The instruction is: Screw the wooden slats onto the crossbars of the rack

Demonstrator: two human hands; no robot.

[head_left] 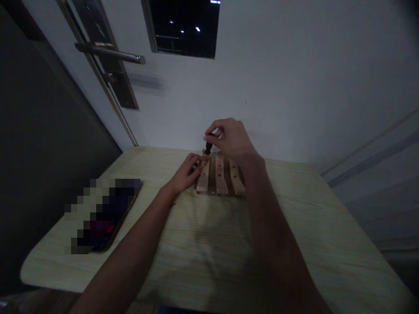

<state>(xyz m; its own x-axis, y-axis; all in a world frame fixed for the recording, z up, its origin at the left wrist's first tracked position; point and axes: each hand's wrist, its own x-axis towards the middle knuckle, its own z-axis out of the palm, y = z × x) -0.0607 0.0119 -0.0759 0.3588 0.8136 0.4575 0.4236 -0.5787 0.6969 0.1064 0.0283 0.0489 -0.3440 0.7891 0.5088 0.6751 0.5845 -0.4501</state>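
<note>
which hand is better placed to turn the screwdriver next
Probably the right hand: it holds the screwdriver by the handle from above, while the left hand is low beside the leftmost wooden block, near the screwdriver's tip.

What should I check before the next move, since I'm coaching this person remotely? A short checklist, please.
1. Screwdriver gripped: ok, the right hand holds its black handle.
2. Screwdriver tip seated: cannot tell, too small and dark at the leftmost wooden piece.
3. Left hand in place: ok, it is at the left side of that piece.
4. Left hand clear of the screwdriver: not ok, a fingertip is right by the shaft.
5. Phone out of the way: ok, it lies apart, to the left on the table.
6. Lighting: not ok, the scene looks dim.
</note>
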